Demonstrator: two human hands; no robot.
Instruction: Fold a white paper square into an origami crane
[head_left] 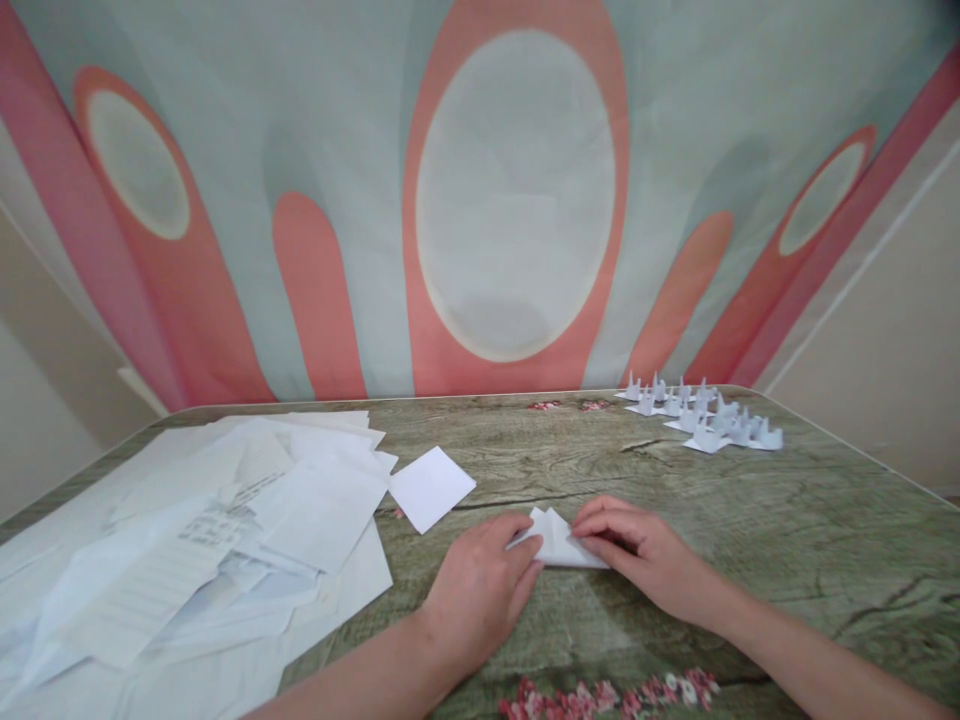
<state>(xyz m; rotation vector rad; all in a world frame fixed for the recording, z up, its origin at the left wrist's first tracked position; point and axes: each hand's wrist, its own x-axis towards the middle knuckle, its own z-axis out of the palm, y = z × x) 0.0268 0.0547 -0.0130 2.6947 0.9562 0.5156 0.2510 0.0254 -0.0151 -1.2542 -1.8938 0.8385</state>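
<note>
A partly folded piece of white paper (556, 545) lies on the wood-patterned table between my hands, two small points standing up along its upper edge. My left hand (484, 575) grips its left end, thumb and fingers closed on the paper. At the right end, my right hand (637, 545) pinches the paper between thumb and fingertips. Just beyond my left hand rests a square of white paper (433, 489), flat on the table.
A wide heap of loose white sheets (300, 500), some printed, covers the table's left side. Several folded paper cranes (705, 430) stand at the back right. Pink flower prints (600, 697) mark the wood-look table (787, 560). A patterned backdrop (517, 200) rises behind its far edge.
</note>
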